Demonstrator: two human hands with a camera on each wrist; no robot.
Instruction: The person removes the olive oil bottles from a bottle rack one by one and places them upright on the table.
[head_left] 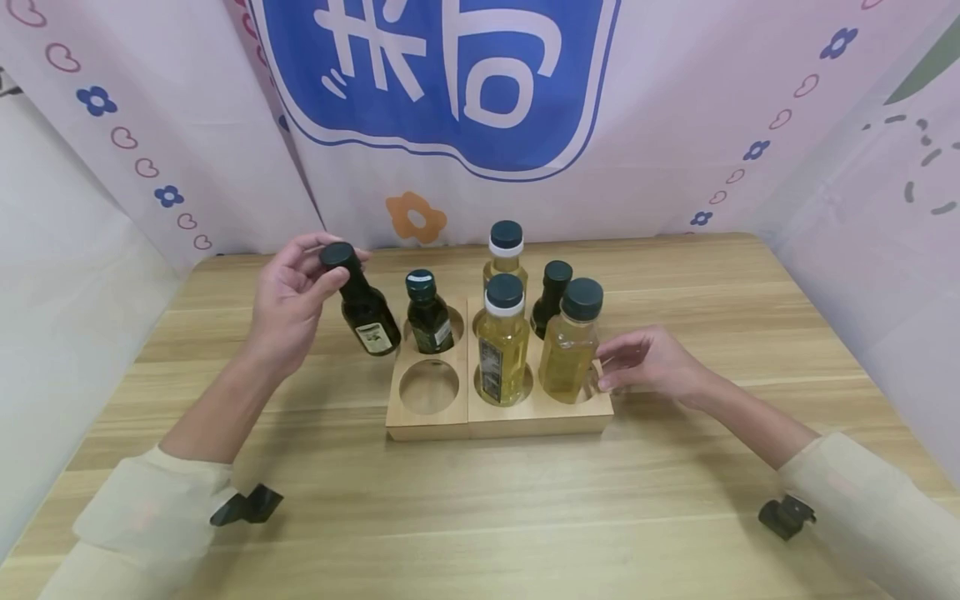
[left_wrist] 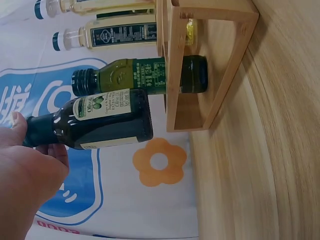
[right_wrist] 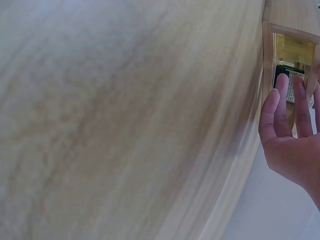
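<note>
Wood-grain table [head_left: 525, 525]: L hand [head_left: 285, 304] grips dark btl [head_left: 367, 315] by neck, nr left edge of rack [head_left: 429, 432]; loose-fingered R hand [head_left: 648, 367] at right edge; rack holds 5 btls [head_left: 516, 354], 3 w/ yellow liquid [head_left: 564, 371].

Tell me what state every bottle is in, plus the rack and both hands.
Wooden rack: upright, holding five bottles
Raised dark bottle: capped, held
Short green bottle: capped, racked
Rear oil bottle: capped, racked
Front middle oil bottle: capped, racked
Front right oil bottle: capped, racked
Rear dark bottle: capped, racked
Left hand: gripping the raised dark bottle's neck
Right hand: relaxed by the rack, contact unclear
</note>
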